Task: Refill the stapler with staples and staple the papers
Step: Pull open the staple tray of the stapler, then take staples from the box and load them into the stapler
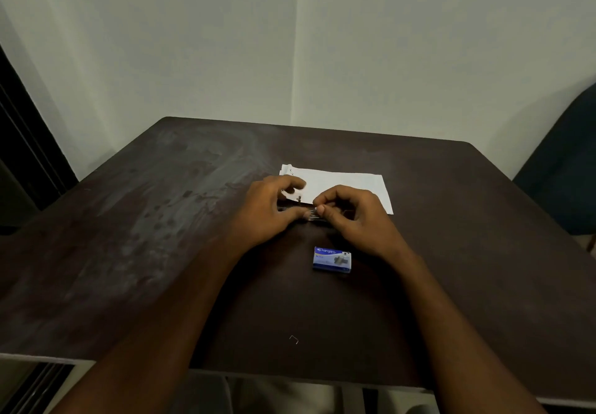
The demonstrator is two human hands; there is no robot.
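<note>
Dark table [154,226], pale walls [193,42] — perhaps a chair [564,171]

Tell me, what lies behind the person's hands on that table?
White papers lie flat there, their near edge partly covered by the left hand and right hand. Between the fingers, a dark stapler and staples barely show.

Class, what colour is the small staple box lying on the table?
Blue, with white lettering: the staple box shows best in the head view.
</note>
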